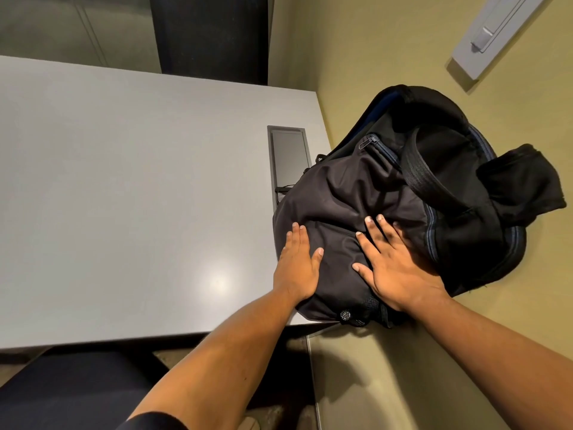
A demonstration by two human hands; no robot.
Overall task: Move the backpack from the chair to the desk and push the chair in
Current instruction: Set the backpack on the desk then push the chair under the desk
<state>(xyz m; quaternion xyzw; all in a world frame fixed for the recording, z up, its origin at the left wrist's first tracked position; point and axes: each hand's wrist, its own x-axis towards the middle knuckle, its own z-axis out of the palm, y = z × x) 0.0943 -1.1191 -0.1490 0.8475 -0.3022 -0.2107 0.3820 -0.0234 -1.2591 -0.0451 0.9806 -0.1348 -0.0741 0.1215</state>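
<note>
A black backpack (387, 193) with blue trim lies on the right end of the grey desk (124, 197), leaning against the olive wall. Its straps and top loop point up and right. My left hand (299, 265) rests flat on the bag's left side, fingers extended. My right hand (393, 265) lies flat on the bag's front panel, fingers spread. Neither hand grips the fabric. The dark chair seat (77, 392) shows at the bottom left, below the desk's front edge.
A dark rectangular cable hatch (288, 156) is set in the desk, partly under the bag. The olive wall (403, 57) bounds the desk on the right, with a white fixture (493, 32) on it. A black panel (210, 35) stands behind the desk.
</note>
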